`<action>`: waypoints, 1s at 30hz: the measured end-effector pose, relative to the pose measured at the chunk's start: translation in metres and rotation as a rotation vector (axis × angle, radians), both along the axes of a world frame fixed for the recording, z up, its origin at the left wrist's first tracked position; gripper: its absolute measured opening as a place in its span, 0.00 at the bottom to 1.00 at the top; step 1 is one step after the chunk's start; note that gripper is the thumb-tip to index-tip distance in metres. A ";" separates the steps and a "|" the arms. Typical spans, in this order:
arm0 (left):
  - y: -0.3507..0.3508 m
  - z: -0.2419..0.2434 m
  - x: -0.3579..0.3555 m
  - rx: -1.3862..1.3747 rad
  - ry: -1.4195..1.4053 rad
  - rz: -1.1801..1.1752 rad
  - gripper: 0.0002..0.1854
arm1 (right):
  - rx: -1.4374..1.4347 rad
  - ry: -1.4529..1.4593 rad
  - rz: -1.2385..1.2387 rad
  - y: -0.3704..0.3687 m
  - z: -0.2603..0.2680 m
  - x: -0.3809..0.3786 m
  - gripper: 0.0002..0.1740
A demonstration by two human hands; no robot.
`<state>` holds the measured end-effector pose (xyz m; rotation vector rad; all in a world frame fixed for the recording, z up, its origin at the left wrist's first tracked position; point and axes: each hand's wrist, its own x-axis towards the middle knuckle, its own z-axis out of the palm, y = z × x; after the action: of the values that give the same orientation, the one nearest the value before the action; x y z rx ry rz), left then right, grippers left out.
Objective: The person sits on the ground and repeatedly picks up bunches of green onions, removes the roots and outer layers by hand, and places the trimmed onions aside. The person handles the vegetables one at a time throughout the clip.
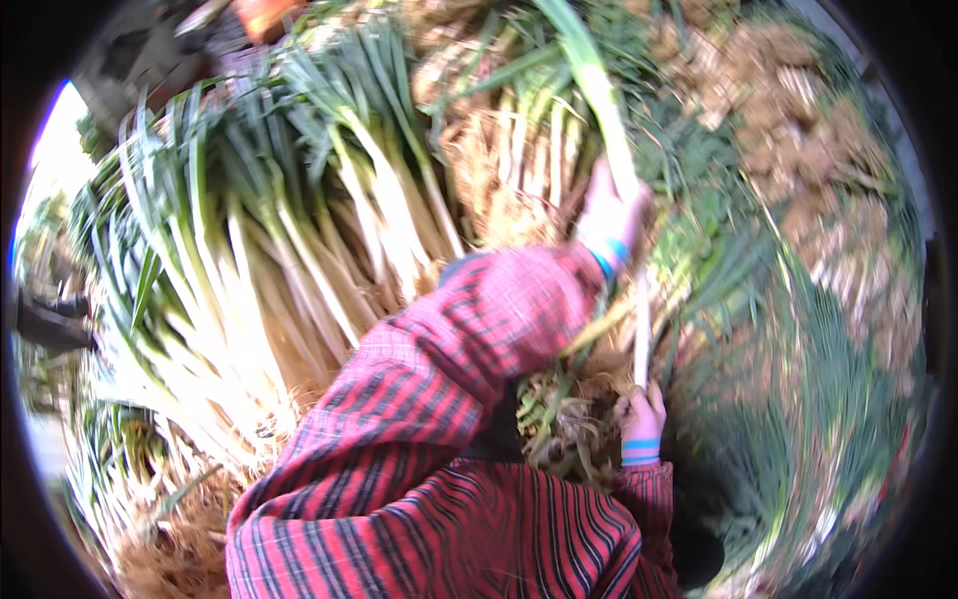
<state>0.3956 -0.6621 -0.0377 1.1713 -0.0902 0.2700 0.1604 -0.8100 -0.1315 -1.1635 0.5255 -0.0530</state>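
My left hand [615,210], in a pink glove or cuff with a blue band, is closed around a long green onion or leek [595,75]. Its green leaves rise above the hand. My right hand [642,415], lower down, grips the bottom of a thin white stalk [641,329]; this looks like the same plant's lower end, but motion blur keeps that unsure. To the left of my left arm, a large row of similar stalks [247,299] stands with green tops and pale shanks. Trimmings and dry leaves [572,427] lie left of my right hand.
Bunches with brown roots [531,150] lie beyond my left hand. Heaped green onions [816,389] fill the right side, with more rooty bundles [801,97] at the upper right. An orange object [266,16] is at the top left. A dark shoe-like shape [56,322] shows at the left edge.
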 end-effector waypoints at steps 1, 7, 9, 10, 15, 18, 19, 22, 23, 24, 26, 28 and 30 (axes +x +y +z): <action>-0.016 0.000 -0.015 -0.125 0.063 -0.104 0.28 | -0.066 -0.074 -0.002 -0.003 -0.014 0.017 0.07; 0.036 0.031 0.000 -0.326 0.006 0.069 0.26 | -0.682 -0.177 0.217 0.004 -0.098 0.052 0.05; 0.067 0.037 0.023 -0.268 -0.092 0.193 0.26 | -0.653 -0.240 0.234 -0.003 -0.140 0.033 0.08; 0.091 0.037 0.034 -0.223 -0.136 0.273 0.26 | -0.638 -0.107 0.376 -0.006 -0.139 0.027 0.08; 0.193 0.057 0.067 0.004 -0.057 0.475 0.28 | -0.888 0.328 0.608 -0.038 -0.174 -0.018 0.09; 0.277 0.003 0.147 0.401 -0.338 1.036 0.24 | -0.678 0.465 0.592 -0.069 -0.222 -0.043 0.11; 0.343 -0.039 0.181 0.841 -0.426 1.371 0.20 | -0.902 0.342 0.667 -0.102 -0.268 -0.058 0.12; 0.473 -0.119 0.182 0.878 0.080 0.847 0.20 | -0.855 0.469 0.690 -0.036 -0.169 -0.020 0.18; 0.516 -0.148 0.175 0.833 0.259 0.620 0.21 | -0.791 0.350 0.599 -0.039 -0.201 -0.024 0.14; 0.568 -0.166 0.154 0.752 0.411 0.455 0.22 | -0.880 0.416 0.700 -0.026 -0.177 -0.001 0.18; 0.474 -0.192 0.142 0.752 0.598 0.416 0.32 | -0.815 0.521 0.568 -0.051 -0.191 -0.016 0.16; 0.380 -0.140 0.113 0.435 0.637 0.411 0.31 | -0.847 0.486 0.508 -0.047 -0.168 0.004 0.15; 0.309 -0.081 0.085 0.180 0.462 0.172 0.30 | -0.911 0.408 0.451 -0.056 -0.166 0.024 0.13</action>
<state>0.4804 -0.3532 -0.1192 1.3961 0.3998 0.1385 0.1842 -0.8659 -0.2975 -2.1891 0.5997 0.3791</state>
